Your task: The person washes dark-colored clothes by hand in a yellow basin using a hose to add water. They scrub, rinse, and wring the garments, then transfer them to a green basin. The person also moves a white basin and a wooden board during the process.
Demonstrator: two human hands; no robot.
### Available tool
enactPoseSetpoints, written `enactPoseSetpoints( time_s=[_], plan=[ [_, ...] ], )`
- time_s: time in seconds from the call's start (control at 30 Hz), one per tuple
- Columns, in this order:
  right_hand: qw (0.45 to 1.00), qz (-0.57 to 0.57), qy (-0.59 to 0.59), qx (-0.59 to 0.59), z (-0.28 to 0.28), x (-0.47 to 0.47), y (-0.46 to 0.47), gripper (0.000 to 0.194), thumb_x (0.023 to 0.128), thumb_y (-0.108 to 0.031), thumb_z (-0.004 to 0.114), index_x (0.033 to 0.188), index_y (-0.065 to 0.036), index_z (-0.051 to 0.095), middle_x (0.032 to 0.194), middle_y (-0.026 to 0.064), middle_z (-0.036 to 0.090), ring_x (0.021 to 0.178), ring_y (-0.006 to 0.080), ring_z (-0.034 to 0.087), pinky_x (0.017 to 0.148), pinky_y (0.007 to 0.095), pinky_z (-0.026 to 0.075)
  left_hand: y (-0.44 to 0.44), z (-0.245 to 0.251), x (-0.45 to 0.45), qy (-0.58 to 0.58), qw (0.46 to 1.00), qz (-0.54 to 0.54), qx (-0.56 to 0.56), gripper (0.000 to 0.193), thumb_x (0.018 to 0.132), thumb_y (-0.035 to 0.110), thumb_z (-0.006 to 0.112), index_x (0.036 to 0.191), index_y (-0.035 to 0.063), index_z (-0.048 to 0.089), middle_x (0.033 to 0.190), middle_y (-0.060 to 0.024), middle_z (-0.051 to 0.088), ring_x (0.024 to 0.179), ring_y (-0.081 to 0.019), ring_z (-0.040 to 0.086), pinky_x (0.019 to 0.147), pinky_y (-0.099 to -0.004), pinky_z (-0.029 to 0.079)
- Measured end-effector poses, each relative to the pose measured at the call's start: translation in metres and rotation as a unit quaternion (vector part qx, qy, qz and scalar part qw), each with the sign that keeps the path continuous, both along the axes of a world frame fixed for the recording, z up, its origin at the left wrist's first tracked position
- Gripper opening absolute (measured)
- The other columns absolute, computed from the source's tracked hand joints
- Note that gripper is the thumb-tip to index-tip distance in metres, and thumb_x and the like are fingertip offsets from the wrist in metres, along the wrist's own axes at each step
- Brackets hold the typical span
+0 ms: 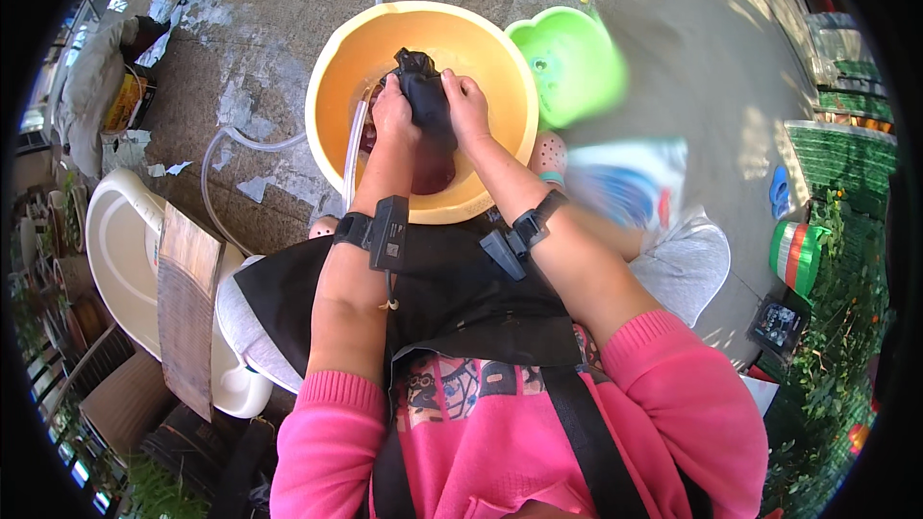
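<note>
A wet black cloth point(427, 94) is bunched between my two hands over a yellow-orange plastic basin point(490, 58). My left hand point(396, 115) grips its left side, and my right hand point(467, 107) grips its right side. The cloth's lower end hangs toward dark reddish cloth or tinted water point(435, 169) in the bottom of the basin; which of these it is, I cannot tell. A clear hose point(353, 148) runs over the near left rim into the basin beside my left forearm.
A green plastic basin point(577, 72) stands right of the yellow one, near a blurred white-and-blue bag point(627, 176). On my left, a wooden washboard point(186, 310) leans across a cream tub point(119, 259). The hose point(238, 135) loops over wet concrete. Blue slippers point(779, 192) lie far right.
</note>
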State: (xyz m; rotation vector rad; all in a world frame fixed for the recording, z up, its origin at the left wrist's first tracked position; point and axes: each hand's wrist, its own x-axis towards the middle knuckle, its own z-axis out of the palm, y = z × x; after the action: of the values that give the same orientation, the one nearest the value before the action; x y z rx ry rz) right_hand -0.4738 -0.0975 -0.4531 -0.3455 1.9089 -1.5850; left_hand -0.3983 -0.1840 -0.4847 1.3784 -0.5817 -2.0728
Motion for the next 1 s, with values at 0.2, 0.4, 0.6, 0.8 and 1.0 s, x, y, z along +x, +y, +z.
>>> enactPoseSetpoints(
  time_s=[0.2,0.4,0.6,0.8,1.0],
  plan=[
    [0.982,0.033,-0.16,-0.098,0.053,-0.017,0.048,0.073,0.088,-0.053,0.049,0.137,-0.002,0.032,0.138,0.0138,0.037,0.129,0.0224,0.03,0.108,0.0345,0.018,0.018,0.054,-0.013,0.208,0.97,0.082,0.093,0.05,0.092,0.045,0.046,0.122,0.0057,0.05,0.115,-0.0104,0.057,0.099,-0.0286,0.058,0.086,-0.0469,0.049],
    [0.966,0.253,-0.053,0.022,0.072,-0.06,0.112,0.068,0.087,-0.06,0.042,0.133,-0.011,0.044,0.147,0.0107,0.027,0.138,0.027,0.016,0.109,0.0484,0.011,0.002,0.086,0.009,0.077,0.994,0.068,0.03,0.051,0.093,0.049,0.039,0.116,0.0064,0.052,0.114,-0.0109,0.057,0.099,-0.0292,0.058,0.082,-0.0514,0.049],
    [0.745,0.461,0.442,0.191,0.109,-0.093,0.125,0.049,0.085,-0.046,0.052,0.108,-0.003,0.061,0.103,0.0155,0.064,0.097,0.0274,0.06,0.086,0.035,0.045,0.023,0.101,0.034,-0.077,0.983,0.164,0.01,0.041,0.092,0.037,0.034,0.108,0.0082,0.059,0.111,-0.0123,0.06,0.099,-0.0312,0.059,0.088,-0.0468,0.048],
    [0.512,0.679,0.33,0.41,0.141,-0.041,0.189,0.062,0.085,-0.058,0.047,0.096,0.001,0.066,0.096,0.0149,0.065,0.095,0.0321,0.06,0.085,0.0405,0.046,0.024,0.101,0.056,-0.076,0.982,0.171,0.009,0.043,0.092,0.038,0.033,0.11,0.0077,0.058,0.112,-0.0119,0.06,0.102,-0.0312,0.058,0.089,-0.049,0.047],
    [0.591,0.688,0.245,0.342,0.139,-0.011,0.267,0.051,0.087,-0.05,0.05,0.091,-0.002,0.067,0.083,0.0155,0.066,0.083,0.0336,0.061,0.077,0.0425,0.046,0.01,0.081,0.073,-0.031,0.986,0.161,-0.003,0.049,0.093,0.043,0.032,0.114,0.0057,0.055,0.115,-0.0117,0.059,0.103,-0.0309,0.058,0.089,-0.051,0.046]
  ],
)
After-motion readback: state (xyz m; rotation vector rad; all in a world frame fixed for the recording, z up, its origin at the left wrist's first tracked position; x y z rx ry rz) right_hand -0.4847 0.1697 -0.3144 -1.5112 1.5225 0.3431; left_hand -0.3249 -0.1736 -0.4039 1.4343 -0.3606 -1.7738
